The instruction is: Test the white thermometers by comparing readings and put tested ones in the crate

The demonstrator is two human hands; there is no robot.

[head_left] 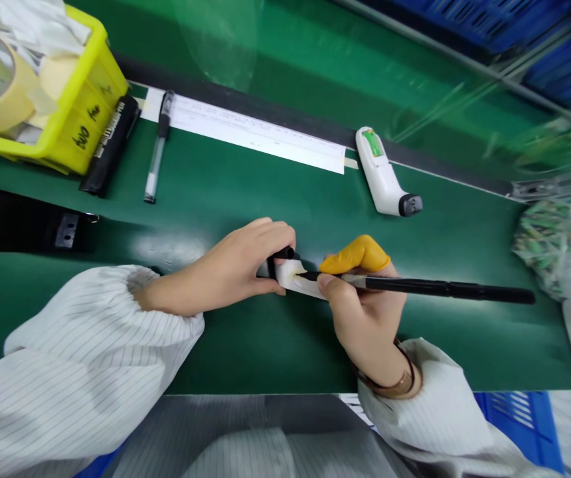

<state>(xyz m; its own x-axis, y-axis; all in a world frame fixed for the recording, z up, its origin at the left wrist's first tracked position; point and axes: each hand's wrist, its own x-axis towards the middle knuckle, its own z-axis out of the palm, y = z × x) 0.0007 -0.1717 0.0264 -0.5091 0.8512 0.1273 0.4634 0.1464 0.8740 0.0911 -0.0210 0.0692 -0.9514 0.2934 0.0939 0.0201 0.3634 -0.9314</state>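
My left hand (245,265) is closed around the black end of a white handheld device (310,287), a thermometer gun by its shape, just above the green table. Between the thumb and fingers of my right hand (365,312) is a slim black paintbrush (429,287) with a silvery band. Its dark tip meets the white shell at a small yellowish spot. A yellow finger cot (358,254) covers my right index finger. Part of the device is hidden by both hands.
A similar white device (384,174) lies beyond my right hand. Back left are a yellow bin (79,113), a black marker (111,146) and a pen (159,149) across a paper strip (255,133). A bag of small parts (542,245) sits far right.
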